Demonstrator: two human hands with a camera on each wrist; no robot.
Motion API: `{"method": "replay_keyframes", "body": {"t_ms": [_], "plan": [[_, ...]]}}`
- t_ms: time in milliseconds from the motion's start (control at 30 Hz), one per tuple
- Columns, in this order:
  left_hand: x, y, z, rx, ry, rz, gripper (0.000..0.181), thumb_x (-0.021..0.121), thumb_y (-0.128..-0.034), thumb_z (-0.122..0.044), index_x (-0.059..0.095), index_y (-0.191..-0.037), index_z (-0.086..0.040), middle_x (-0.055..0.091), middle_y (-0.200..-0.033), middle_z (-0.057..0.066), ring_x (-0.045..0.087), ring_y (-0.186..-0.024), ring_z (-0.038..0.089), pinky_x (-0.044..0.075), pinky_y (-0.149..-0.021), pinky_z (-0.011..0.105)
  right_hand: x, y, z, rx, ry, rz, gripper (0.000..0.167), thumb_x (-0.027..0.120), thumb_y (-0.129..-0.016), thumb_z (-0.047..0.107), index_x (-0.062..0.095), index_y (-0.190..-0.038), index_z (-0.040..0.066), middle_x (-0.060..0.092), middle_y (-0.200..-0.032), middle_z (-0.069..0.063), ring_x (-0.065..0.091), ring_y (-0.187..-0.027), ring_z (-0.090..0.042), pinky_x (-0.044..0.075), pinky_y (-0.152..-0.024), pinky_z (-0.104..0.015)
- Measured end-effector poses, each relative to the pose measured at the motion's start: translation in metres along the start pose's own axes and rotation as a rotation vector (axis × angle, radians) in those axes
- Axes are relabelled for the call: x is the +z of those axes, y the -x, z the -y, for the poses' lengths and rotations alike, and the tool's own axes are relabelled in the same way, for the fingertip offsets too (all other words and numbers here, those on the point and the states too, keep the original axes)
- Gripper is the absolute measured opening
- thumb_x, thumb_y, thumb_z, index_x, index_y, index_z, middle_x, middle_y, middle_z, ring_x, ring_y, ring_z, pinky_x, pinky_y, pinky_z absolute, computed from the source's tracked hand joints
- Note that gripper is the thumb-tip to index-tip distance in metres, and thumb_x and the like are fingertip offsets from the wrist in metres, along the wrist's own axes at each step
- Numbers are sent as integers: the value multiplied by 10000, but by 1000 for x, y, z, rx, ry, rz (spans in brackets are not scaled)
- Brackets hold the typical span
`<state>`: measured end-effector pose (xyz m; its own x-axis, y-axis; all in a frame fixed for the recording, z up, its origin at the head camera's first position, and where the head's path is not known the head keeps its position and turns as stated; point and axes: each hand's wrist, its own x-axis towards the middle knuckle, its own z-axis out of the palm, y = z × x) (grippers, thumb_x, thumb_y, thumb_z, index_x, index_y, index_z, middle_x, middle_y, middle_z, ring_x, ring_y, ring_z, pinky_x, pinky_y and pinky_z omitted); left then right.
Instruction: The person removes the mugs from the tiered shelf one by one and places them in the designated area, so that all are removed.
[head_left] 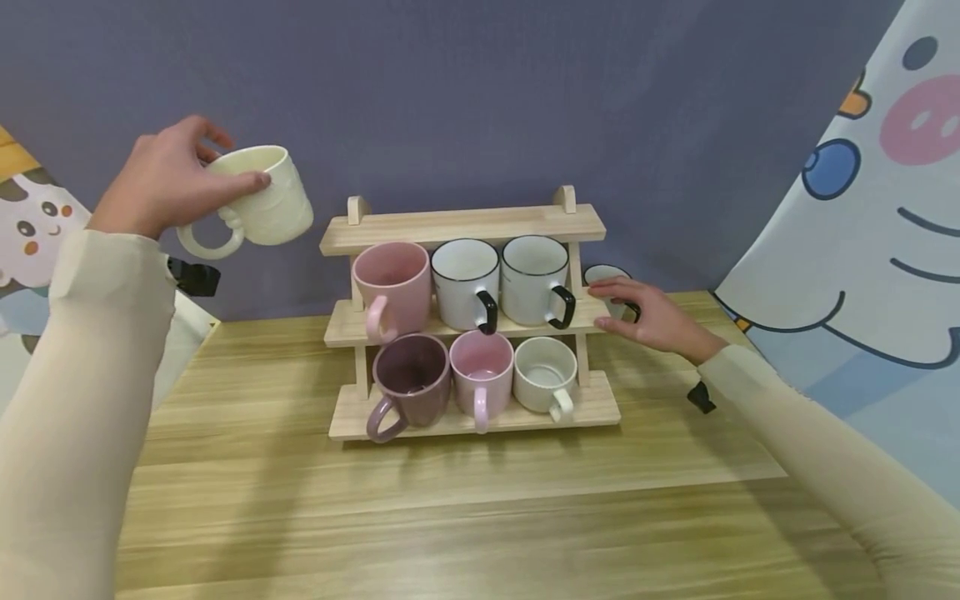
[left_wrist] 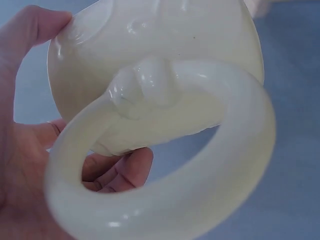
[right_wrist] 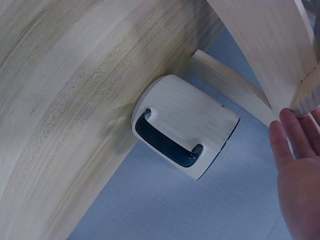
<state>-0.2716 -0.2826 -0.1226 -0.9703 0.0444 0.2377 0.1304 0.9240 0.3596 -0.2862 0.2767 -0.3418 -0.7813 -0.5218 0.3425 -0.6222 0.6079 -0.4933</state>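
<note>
My left hand (head_left: 168,179) holds a cream mug (head_left: 273,204) in the air, left of a wooden shelf rack (head_left: 465,225). The thumb and fingers grip its body; its thick ring handle (left_wrist: 245,145) hangs free. At the rack's right side, my right hand (head_left: 652,317) grips the end of the middle shelf between thumb and fingers. Below and behind that hand, a white mug with a black handle (right_wrist: 185,125) stands on the table. The middle shelf bears a pink mug (head_left: 392,283) and two white black-handled mugs (head_left: 465,287).
On the bottom shelf sit a purple mug (head_left: 412,383), a light pink mug (head_left: 482,379) and a small off-white mug (head_left: 543,379). The wooden table (head_left: 450,525) extends in front. A grey-blue wall (head_left: 480,100) rises behind, with cartoon-printed panels (head_left: 885,275) at both sides.
</note>
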Motion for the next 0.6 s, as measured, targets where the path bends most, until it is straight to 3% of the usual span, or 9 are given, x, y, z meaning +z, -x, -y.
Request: {"method": "replay_keyframes", "body": {"t_ms": [267,600], "plan": [[15,7,34,-27,-38,41,810,624,-813,-578,391,-1326,5,478,-1227,311,492,-969,464,454,-541,437,-1,2,-2,-1,1,-1,521,703,-867,261,545,-1310,38,488,-1355,-97,467,-1204,-279,430,-927,-463],[52,17,62,-9,-38,86,800,624,-805,-601,415,-1278,10,490,-1188,309,493,-982,455,428,-658,528,-2,3,-3,-22,3,-10,510,702,-868,249,549,-1304,33,491,-1351,-102,471,-1199,-278,437,-918,-457]]}}
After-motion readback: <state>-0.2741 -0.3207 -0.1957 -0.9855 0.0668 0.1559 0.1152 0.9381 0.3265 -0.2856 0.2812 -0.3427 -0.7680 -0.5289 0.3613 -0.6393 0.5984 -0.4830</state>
